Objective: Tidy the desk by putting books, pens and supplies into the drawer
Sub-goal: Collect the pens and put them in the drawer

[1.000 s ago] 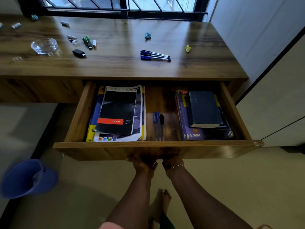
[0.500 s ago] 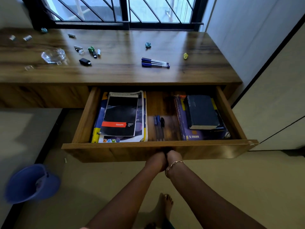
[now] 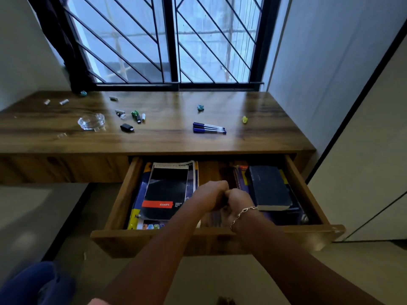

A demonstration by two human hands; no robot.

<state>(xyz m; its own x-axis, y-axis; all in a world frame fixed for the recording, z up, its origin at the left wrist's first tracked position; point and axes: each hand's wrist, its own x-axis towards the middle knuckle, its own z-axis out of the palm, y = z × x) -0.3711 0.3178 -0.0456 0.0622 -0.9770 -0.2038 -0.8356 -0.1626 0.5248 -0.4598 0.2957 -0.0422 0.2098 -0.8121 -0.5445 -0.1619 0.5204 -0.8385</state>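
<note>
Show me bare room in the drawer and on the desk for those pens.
In the wooden drawer, a bare strip runs between the black spiral notepad and the dark hardback book; the left hand and right hand hide its front. On the wooden desk, the front strip before the blue pens is bare. Crowded: left, around the clear glass dish.

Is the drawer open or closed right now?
Open. The drawer sticks out from under the desk, and a notebook and a dark book show inside it.
</note>
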